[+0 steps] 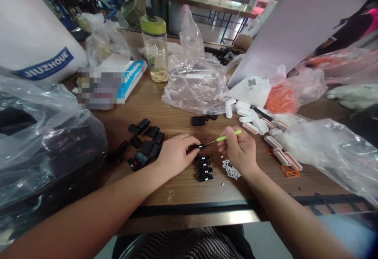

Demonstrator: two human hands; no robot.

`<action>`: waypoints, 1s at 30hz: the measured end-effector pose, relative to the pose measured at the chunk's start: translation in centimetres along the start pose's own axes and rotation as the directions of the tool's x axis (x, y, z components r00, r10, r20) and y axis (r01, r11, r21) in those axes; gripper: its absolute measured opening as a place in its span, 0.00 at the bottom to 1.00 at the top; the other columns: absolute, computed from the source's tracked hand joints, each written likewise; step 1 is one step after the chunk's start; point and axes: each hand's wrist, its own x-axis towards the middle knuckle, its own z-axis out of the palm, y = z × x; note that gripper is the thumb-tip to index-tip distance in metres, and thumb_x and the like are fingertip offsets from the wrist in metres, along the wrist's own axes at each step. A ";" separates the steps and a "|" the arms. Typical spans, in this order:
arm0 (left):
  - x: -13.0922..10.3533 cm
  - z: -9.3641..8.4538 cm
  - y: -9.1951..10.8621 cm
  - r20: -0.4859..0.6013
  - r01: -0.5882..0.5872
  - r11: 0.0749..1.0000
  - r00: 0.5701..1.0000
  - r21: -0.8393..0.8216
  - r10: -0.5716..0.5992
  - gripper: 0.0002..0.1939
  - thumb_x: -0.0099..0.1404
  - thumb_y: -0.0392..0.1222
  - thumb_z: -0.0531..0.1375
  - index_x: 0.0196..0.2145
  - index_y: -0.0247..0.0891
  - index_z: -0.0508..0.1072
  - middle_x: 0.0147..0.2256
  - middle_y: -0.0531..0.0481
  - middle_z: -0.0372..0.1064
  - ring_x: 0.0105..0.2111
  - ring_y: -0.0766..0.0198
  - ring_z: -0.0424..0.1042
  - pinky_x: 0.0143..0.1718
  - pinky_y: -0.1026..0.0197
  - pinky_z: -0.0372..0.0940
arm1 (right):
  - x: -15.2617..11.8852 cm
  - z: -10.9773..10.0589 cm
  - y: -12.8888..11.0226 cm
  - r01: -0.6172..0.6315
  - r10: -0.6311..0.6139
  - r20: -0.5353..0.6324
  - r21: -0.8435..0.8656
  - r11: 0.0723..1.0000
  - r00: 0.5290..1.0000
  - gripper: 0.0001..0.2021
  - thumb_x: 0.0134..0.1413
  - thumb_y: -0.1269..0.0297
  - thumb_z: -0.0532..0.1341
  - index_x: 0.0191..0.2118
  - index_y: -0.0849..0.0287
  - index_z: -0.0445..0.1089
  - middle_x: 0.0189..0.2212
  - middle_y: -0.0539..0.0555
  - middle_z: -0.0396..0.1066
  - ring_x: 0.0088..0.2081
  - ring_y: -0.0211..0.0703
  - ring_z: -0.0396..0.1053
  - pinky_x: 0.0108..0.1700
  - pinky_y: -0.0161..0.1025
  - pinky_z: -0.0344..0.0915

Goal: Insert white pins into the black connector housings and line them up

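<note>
My left hand (178, 151) pinches a small black connector housing (201, 146) with white dots on its face. In my right hand (238, 149) is a thin pick with a green handle (228, 135), its metal tip reaching to the housing. Below them, several black connector housings with white dots (205, 169) stand in a column. A pile of tiny white plugs (230, 169) lies under my right hand. More black connector housings (149, 143) are scattered left of my left hand, and another black housing (199, 121) lies beyond it.
White connectors with orange strips (256, 122) and orange frames (290, 171) lie to the right. Clear plastic bags (197, 85) and a green-lidded bottle (154, 50) stand at the back. A large bag with black contents (53, 133) fills the left. The table's front edge (195, 210) runs below.
</note>
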 end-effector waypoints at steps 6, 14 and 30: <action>-0.1 0.0 -0.2 0.007 0.008 1.000 1.000 -0.004 -0.008 0.05 0.65 0.39 0.62 0.40 0.43 0.76 0.33 0.53 0.72 0.32 0.62 0.70 0.34 0.61 0.64 | -0.3 -0.1 -0.4 0.072 -0.070 0.018 -0.109 0.991 0.997 0.19 0.65 0.49 0.56 0.30 0.58 0.68 0.20 0.49 0.71 0.18 0.34 0.68 0.21 0.31 0.64; -0.1 0.0 0.1 0.008 0.021 1.000 1.000 0.000 -0.021 0.06 0.65 0.38 0.63 0.40 0.44 0.77 0.34 0.54 0.74 0.33 0.62 0.72 0.34 0.60 0.65 | -0.5 -0.2 -1.0 0.153 -0.138 0.068 -0.322 0.934 0.988 0.18 0.67 0.52 0.53 0.30 0.57 0.68 0.19 0.48 0.70 0.19 0.35 0.69 0.25 0.33 0.65; -0.1 0.1 -0.1 0.007 0.009 1.000 1.000 0.000 -0.009 0.06 0.65 0.39 0.62 0.40 0.44 0.77 0.34 0.54 0.73 0.32 0.62 0.71 0.33 0.61 0.64 | -0.1 -0.2 -0.6 -0.023 0.023 0.037 0.002 1.000 0.999 0.22 0.63 0.45 0.57 0.30 0.60 0.71 0.19 0.50 0.70 0.17 0.34 0.67 0.19 0.30 0.64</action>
